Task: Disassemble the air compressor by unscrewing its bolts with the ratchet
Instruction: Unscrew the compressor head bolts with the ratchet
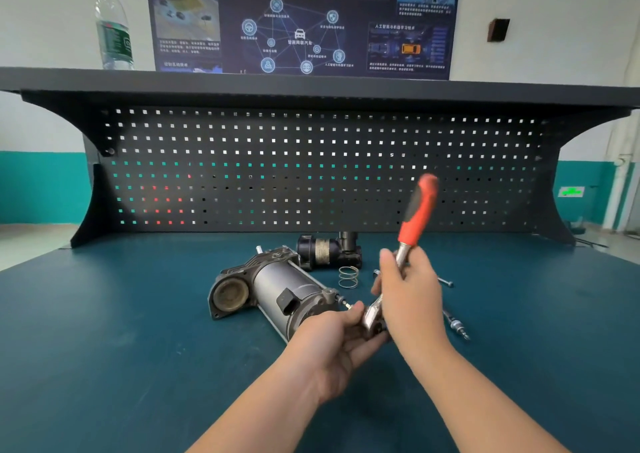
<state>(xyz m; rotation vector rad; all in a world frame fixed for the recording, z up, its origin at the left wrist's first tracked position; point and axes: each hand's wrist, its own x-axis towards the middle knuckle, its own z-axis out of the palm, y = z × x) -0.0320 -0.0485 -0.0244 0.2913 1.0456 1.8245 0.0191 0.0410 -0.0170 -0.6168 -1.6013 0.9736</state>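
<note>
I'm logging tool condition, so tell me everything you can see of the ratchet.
The ratchet has a shiny metal shank and head and a red grip with a dark inlay. It is tilted, grip up and away toward the pegboard, head low near the end of the compressor. The right hand grips the shank just below the grip; the left hand holds the head from below. The grip is motion-blurred, and whether the head sits on a bolt cannot be told.

compressor (277, 291) on bench (138, 331), spring (348, 277) right, motor (325, 250) behind

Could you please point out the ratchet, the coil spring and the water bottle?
ratchet (417, 210): head view, on its red handle.
coil spring (348, 277): head view, on its wire coils.
water bottle (114, 33): head view, on its label.
</note>
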